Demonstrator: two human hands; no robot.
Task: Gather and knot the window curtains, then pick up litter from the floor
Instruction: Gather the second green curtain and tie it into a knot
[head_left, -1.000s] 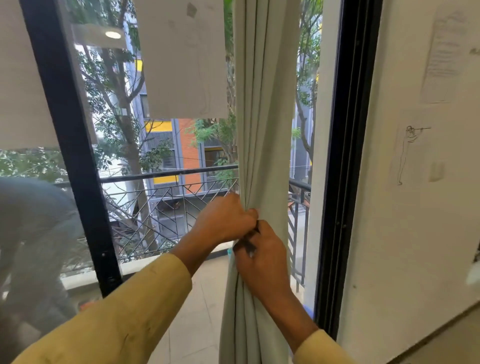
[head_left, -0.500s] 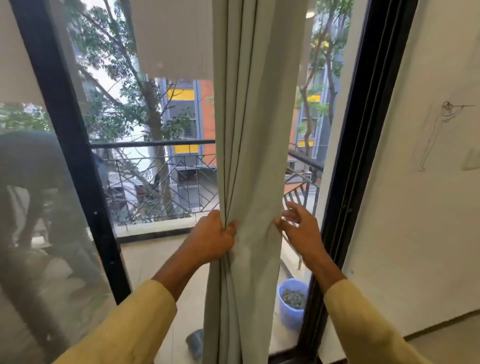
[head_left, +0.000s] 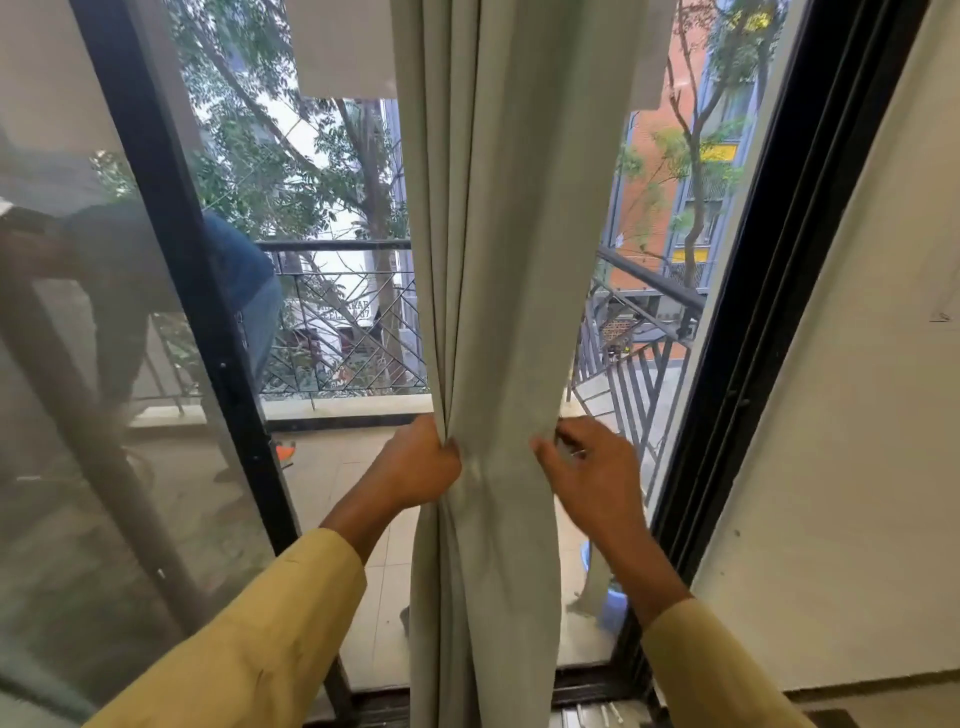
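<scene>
A pale grey-green curtain hangs in folds down the middle of the window. My left hand grips its left edge at waist height, bunching the cloth. On the curtain's right edge, at the same height, my right hand has its fingers curled against the fabric, and the thumb pinches the hem. Both arms wear yellow sleeves. No litter is visible on the floor.
A black window frame stands on the right beside a white wall, with a black mullion on the left. Beyond the glass are a tiled balcony, a metal railing, a blue bucket and another person bending over.
My hands have separated from a joined grip at the curtain's centre; the left stays on the left edge, the right has moved to the right edge. The view has tilted downward.
</scene>
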